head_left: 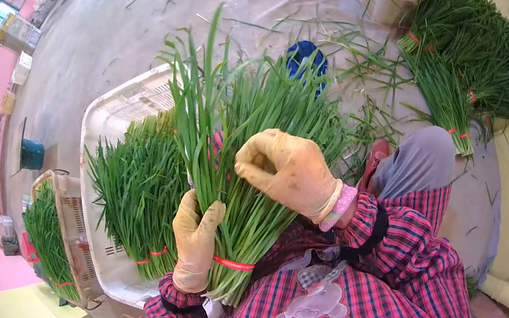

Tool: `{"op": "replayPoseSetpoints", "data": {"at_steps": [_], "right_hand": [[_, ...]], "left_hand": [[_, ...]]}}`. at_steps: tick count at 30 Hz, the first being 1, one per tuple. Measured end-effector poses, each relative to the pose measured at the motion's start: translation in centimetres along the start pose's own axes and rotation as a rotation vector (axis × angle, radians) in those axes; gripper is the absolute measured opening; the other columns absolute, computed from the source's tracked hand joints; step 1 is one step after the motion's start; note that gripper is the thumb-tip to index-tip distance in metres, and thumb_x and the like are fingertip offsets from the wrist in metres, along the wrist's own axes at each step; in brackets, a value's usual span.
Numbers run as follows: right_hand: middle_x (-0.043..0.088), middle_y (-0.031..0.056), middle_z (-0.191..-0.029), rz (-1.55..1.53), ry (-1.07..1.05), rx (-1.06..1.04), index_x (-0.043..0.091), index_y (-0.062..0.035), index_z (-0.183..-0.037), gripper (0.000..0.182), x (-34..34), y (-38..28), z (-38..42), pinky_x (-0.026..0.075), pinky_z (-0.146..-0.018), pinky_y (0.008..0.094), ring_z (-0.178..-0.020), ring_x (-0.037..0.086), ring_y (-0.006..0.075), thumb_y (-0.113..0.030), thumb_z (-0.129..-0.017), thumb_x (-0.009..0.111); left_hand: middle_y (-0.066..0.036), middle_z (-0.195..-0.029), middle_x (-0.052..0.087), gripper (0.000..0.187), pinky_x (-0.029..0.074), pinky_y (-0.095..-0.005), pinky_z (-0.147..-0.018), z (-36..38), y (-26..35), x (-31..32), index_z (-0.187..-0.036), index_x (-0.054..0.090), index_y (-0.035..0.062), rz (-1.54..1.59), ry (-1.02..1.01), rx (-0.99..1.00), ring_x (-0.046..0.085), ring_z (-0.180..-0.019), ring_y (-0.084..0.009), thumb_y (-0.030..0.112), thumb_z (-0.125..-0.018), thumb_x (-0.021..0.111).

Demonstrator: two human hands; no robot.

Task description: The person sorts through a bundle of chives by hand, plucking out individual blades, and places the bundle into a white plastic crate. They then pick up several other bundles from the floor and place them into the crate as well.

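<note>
A bunch of garlic chives lies across my lap, a red band around its lower stems. My left hand, in a pale rubber glove, is closed on chives at the bunch's left side, thumb over the stems. Above the middle of the bunch, my right hand, gloved the same way, has its fingers curled to the thumb in a pinch. Whether anything thin is between those fingertips cannot be made out. Left of the bunch, a white plastic crate holds more banded chives.
A second crate of chives stands farther left. At the upper right, several banded bunches are piled on the floor. Loose leaves are scattered beyond my knee, near a blue object. A dark green bucket stands by the pink wall.
</note>
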State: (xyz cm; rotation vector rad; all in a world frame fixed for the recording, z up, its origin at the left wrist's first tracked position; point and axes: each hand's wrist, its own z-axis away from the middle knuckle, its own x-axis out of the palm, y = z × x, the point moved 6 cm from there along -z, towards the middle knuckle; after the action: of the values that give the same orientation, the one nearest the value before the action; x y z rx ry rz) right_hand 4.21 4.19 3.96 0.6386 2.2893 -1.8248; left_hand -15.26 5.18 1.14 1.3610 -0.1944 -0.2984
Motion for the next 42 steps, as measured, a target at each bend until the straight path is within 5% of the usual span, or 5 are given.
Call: {"op": "replayPoseSetpoints", "data": {"at_steps": [6,13,28,37,42], "right_hand": [[0.062,0.0054,-0.084,0.304,-0.147,-0.191,0.065,-0.0122,-0.101,0.028,2.6,-1.6,0.0,0.052,-0.067,0.0365,-0.077,0.065,0.0258,-0.027,-0.078,0.072],[0.060,0.0067,-0.081,0.232,-0.201,-0.126,0.062,-0.0102,-0.085,0.015,4.3,-1.0,-0.1,0.051,-0.066,0.0385,-0.076,0.064,0.0277,-0.022,-0.078,0.066],[0.068,0.0115,-0.080,0.542,0.425,0.224,0.064,-0.0071,-0.084,0.012,-13.3,6.7,0.4,0.053,-0.067,0.0356,-0.074,0.067,0.0270,-0.019,-0.083,0.066],[0.065,0.0095,-0.103,0.083,-0.187,-0.203,0.065,-0.0088,-0.107,0.024,-1.1,0.3,4.2,0.052,-0.082,0.0371,-0.093,0.063,0.0301,-0.019,-0.085,0.067],[0.066,0.0094,-0.094,0.127,-0.197,-0.007,0.066,-0.0078,-0.102,0.022,-0.5,1.8,6.0,0.053,-0.074,0.0381,-0.085,0.065,0.0288,-0.022,-0.085,0.067]], "left_hand": [[-0.001,-0.107,0.061,0.031,0.044,-0.0229,-0.083,0.1,0.0,0.3,-0.123,0.055,-0.0019,-0.020,-0.007,0.021,0.053,-0.091,-0.0078,0.003,-0.093,0.060],[-0.003,-0.112,0.061,0.030,0.044,-0.0239,-0.087,0.1,-0.4,0.0,-0.123,0.055,-0.0020,-0.029,0.012,0.011,0.055,-0.097,-0.0091,0.000,-0.093,0.058],[-0.004,-0.113,0.061,0.036,0.046,-0.0252,-0.089,0.0,-0.9,-0.7,-0.128,0.051,-0.0020,0.072,0.037,-0.031,0.057,-0.096,-0.0095,0.001,-0.093,0.059],[-0.006,-0.110,0.061,0.041,0.048,-0.0255,-0.087,0.0,0.4,0.7,-0.126,0.049,-0.0027,0.020,0.007,-0.049,0.057,-0.094,-0.0101,0.001,-0.089,0.065],[-0.006,-0.112,0.061,0.039,0.047,-0.0261,-0.089,0.2,0.6,0.6,-0.126,0.050,-0.0029,0.006,0.025,-0.023,0.057,-0.097,-0.0107,0.000,-0.090,0.063]]}}
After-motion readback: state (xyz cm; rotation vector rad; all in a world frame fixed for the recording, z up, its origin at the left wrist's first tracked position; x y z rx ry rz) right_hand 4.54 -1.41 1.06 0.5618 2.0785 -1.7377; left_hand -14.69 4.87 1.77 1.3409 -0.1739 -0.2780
